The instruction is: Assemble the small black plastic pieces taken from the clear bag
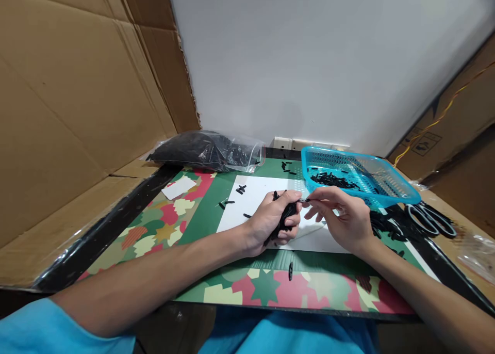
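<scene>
My left hand is closed around a bunch of small black strip-like pieces, some of which poke out past the thumb and below the palm. Close to its thumb tip, my right hand pinches a small thin dark piece; its exact kind is too small to tell. The fingertips of both hands nearly meet over a white sheet. More black pieces lie loose on the sheet's left side, and one oval black piece rests nearer to me.
A blue plastic basket with black pieces stands behind my right hand. Scissors lie at the right, beside a black pile. A clear bag full of black pieces sits at the back left. Cardboard walls the left side.
</scene>
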Motion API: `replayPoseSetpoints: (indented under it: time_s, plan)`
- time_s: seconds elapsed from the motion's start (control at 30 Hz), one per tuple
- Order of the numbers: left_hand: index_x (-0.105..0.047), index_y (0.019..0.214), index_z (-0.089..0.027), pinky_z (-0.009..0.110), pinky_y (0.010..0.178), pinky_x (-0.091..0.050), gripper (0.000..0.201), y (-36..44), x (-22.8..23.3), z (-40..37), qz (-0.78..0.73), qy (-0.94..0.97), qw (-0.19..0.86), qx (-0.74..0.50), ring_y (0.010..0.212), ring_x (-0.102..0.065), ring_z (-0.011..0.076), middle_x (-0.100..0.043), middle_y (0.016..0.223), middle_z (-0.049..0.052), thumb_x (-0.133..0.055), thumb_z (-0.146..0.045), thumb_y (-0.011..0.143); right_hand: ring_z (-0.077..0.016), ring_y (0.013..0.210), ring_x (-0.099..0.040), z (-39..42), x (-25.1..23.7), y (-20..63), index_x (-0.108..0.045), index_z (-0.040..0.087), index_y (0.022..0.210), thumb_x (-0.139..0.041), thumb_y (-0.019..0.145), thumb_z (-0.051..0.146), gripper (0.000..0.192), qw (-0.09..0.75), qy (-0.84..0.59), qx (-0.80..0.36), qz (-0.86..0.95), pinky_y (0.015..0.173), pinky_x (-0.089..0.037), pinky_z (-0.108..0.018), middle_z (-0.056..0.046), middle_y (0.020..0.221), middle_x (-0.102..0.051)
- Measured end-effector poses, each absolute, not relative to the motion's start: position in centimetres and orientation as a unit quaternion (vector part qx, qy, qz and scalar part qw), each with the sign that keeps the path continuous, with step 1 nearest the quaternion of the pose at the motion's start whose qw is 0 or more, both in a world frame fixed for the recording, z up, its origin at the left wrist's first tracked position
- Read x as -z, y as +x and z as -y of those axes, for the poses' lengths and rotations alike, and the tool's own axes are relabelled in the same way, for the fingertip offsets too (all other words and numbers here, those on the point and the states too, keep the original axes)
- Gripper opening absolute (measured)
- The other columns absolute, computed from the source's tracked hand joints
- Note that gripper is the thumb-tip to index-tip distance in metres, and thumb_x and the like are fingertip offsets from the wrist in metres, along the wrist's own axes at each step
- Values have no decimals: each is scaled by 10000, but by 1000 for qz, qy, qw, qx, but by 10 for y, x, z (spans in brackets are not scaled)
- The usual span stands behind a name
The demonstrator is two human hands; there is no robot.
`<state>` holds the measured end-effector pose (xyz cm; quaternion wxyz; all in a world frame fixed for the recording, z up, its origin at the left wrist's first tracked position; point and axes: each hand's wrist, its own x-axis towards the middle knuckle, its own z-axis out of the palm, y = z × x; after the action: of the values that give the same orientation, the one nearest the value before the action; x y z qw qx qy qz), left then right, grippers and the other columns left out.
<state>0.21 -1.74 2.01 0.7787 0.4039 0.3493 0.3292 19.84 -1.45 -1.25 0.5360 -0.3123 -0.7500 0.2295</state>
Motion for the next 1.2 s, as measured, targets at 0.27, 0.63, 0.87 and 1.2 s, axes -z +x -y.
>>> replayPoseSetpoints:
  time_s: [0.27, 0.63, 0.87, 1.2]
  plan:
    - [-527, 781, -219, 150, 327, -208, 362, 3, -22, 20, -348, 425, 758, -352, 339, -314, 52, -396, 504, -97, -663, -520, 929, -143, 526, -755, 12, 11, 197, -691, 220, 983, -656, 1034, 266, 76, 543, -306, -228, 748, 463, -594, -226, -6, 804, -765]
    - [-533, 800, -226, 152, 316, -238, 358, 3, -22, 19, -365, 421, 749, -358, 342, -313, 57, -401, 501, -106, -688, -527, 916, -110, 490, -686, 13, 6, 197, -694, 216, 955, -641, 1040, 306, 134, 541, -315, -235, 744, 480, -582, -217, -4, 764, -752]
    - [-536, 808, -226, 148, 314, -216, 367, 4, -25, 22, -364, 430, 745, -357, 346, -336, 62, -407, 505, -102, -671, -544, 931, -74, 426, -555, 11, 6, 199, -695, 210, 955, -622, 1056, 372, 205, 534, -319, -238, 746, 436, -504, -211, 3, 743, -727]
    - [-538, 797, -219, 154, 321, -229, 387, 4, -20, 18, -345, 456, 737, -362, 333, -340, 58, -414, 495, -100, -704, -553, 901, -75, 447, -554, 11, 4, 199, -676, 205, 943, -618, 1065, 350, 197, 529, -310, -224, 757, 438, -475, -190, 17, 680, -671]
